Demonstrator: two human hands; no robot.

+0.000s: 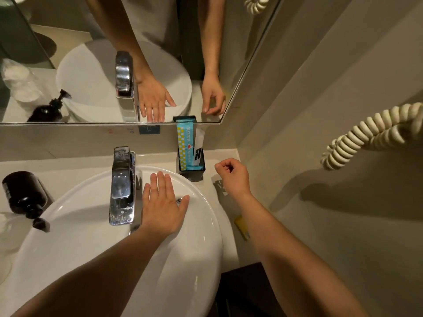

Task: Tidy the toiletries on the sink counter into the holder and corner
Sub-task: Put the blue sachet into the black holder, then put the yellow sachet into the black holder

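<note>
A black square holder [191, 171] stands on the counter behind the basin, near the right corner. A blue and yellow packet [184, 145] and a white packet [198, 143] stand upright in it. My right hand [232, 176] hovers just right of the holder, fingers curled with nothing visible in them. A dark patterned sachet [220, 187] lies on the counter under that wrist. A small yellow item [240, 226] lies on the counter beside my right forearm. My left hand [163, 202] rests flat and spread on the basin rim [201, 225], right of the tap.
A chrome tap [121, 186] rises at the back of the white basin. A dark pump bottle [24, 194] stands at the left. A mirror [91, 65] covers the back wall. A coiled cream cord [370, 133] hangs on the right wall.
</note>
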